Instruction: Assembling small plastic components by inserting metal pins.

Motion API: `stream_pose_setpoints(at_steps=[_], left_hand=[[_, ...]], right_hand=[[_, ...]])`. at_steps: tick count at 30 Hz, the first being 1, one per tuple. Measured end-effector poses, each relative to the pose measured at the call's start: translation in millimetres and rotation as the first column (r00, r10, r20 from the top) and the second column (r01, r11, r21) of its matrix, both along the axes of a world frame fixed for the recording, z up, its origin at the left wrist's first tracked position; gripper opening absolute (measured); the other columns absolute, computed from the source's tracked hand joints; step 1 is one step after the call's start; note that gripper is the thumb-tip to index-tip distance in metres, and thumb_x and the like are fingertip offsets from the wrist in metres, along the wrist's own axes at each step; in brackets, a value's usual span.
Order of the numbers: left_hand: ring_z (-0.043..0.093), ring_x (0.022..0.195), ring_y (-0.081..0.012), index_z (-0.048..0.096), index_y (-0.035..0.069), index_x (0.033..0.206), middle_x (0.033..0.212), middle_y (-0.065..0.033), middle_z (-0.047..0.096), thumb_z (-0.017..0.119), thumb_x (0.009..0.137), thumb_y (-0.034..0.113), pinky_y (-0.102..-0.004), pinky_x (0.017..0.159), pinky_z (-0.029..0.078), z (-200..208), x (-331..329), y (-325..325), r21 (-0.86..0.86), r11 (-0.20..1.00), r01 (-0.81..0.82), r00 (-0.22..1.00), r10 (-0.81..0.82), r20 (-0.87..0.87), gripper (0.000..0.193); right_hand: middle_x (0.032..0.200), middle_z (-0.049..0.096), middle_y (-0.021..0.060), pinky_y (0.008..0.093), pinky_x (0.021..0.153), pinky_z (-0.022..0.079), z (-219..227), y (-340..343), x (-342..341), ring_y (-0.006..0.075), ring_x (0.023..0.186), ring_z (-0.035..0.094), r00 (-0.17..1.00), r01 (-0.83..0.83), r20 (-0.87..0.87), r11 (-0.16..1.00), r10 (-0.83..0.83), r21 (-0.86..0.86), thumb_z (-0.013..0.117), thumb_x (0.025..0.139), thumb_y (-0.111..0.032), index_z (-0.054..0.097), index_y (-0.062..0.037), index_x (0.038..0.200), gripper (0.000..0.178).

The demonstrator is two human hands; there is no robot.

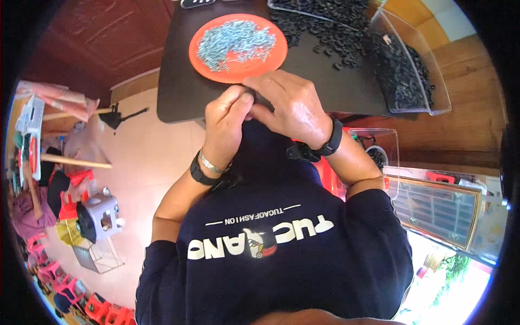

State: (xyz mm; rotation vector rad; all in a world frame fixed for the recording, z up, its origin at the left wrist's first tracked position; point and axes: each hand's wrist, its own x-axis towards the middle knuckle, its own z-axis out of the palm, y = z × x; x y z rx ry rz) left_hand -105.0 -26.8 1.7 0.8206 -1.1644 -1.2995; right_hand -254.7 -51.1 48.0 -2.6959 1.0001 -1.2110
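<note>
My left hand (226, 118) and my right hand (295, 105) meet in front of me at the near edge of the dark table. The fingers of both are bent and closed together around a small black part (250, 91), mostly hidden by them. Just beyond my hands lies a round red plate (246, 74) with a heap of small silvery screws (233, 42) on it. Many small black parts (341, 43) of the same dark colour are spread over the far right of the table.
A clear plastic bin (441, 89) holding black parts lies at the table's right edge, and another clear bin (319, 16) stands at the back. Below the table on the right is a clear box (398, 157). Several red stools (97, 309) stand on the floor, lower left.
</note>
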Motion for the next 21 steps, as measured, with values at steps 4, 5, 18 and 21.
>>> stream_pose_setpoints(at_steps=[4, 5, 18, 21], left_hand=[[0.054, 0.064, -0.0076, 0.061, -0.001, 0.087, 0.069, -0.0026, 0.059, 0.047, 0.093, 0.016, -0.0225, 0.061, 0.042, 4, 1, 4, -0.038, 0.999, 0.028, 0.992, -0.023, 0.122, 0.022], [0.054, 0.064, -0.0076, 0.061, -0.001, 0.087, 0.069, -0.0026, 0.059, 0.047, 0.093, 0.016, -0.0225, 0.061, 0.042, 3, 3, 6, -0.042, 0.999, 0.020, 0.993, -0.014, 0.121, 0.022], [0.055, 0.064, -0.0081, 0.061, -0.001, 0.085, 0.068, -0.0033, 0.059, 0.048, 0.093, 0.016, -0.0222, 0.060, 0.043, 0, 2, 2, -0.028, 0.995, 0.099, 0.987, -0.094, 0.128, 0.023], [0.055, 0.063, -0.0081, 0.061, -0.001, 0.085, 0.068, -0.0030, 0.059, 0.048, 0.092, 0.015, -0.0218, 0.060, 0.043, 0, 5, 4, -0.031, 0.996, 0.088, 0.986, -0.082, 0.146, 0.022]], right_hand=[[0.078, 0.062, 0.0086, 0.0366, 0.062, 0.050, 20, -5, -34, 0.0276, 0.072, 0.062, 0.982, 0.170, -0.055, 0.977, -0.178, -0.126, 0.070, 0.072, -0.019, 0.063, -0.0084, 0.093, 0.025], [0.080, 0.063, 0.0100, 0.0367, 0.062, 0.050, 35, -9, -45, 0.0284, 0.071, 0.062, 0.966, 0.255, -0.002, 0.952, -0.259, -0.167, 0.070, 0.071, -0.019, 0.064, -0.0085, 0.095, 0.026], [0.087, 0.068, 0.0106, 0.0341, 0.073, 0.050, 36, -68, -176, 0.0269, 0.081, 0.064, 0.800, 0.598, -0.010, 0.798, -0.599, 0.072, 0.065, 0.079, -0.025, 0.069, -0.0103, 0.091, 0.020], [0.079, 0.067, 0.0102, 0.0320, 0.068, 0.050, 3, -69, -154, 0.0240, 0.071, 0.063, 0.843, 0.536, -0.180, 0.770, -0.506, 0.346, 0.066, 0.076, -0.021, 0.069, -0.0090, 0.090, 0.019]])
